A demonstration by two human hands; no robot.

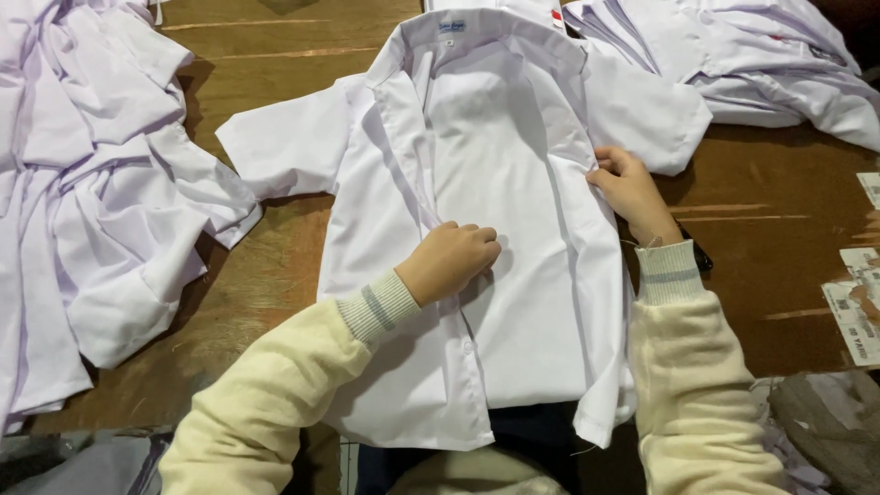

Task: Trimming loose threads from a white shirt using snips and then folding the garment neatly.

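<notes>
Item: white short-sleeved shirt [513,183], laid face up and open-fronted on the brown wooden surface [770,229]. Collar points away from the person, hem toward them and hanging a little over the near edge; the long axis runs straight away from the body. Sleeves spread to either side.

Left hand [449,259]: curled into a loose fist, grip closed, knuckles resting on the shirt's middle just beside the left front panel. Whether any cloth is caught inside the fist cannot be told.

Right hand [632,191]: at the shirt's right front edge, fingertips pinched on the folded border of the cloth. This hand is the farther up the garment; the left sits nearer the hem.

Both arms wear cream fleece sleeves [687,385] with ribbed cuffs.

Surroundings: heap of white shirts [92,183] at the left, a second pile [752,64] at the upper right, printed paper labels [857,312] at the right edge.
</notes>
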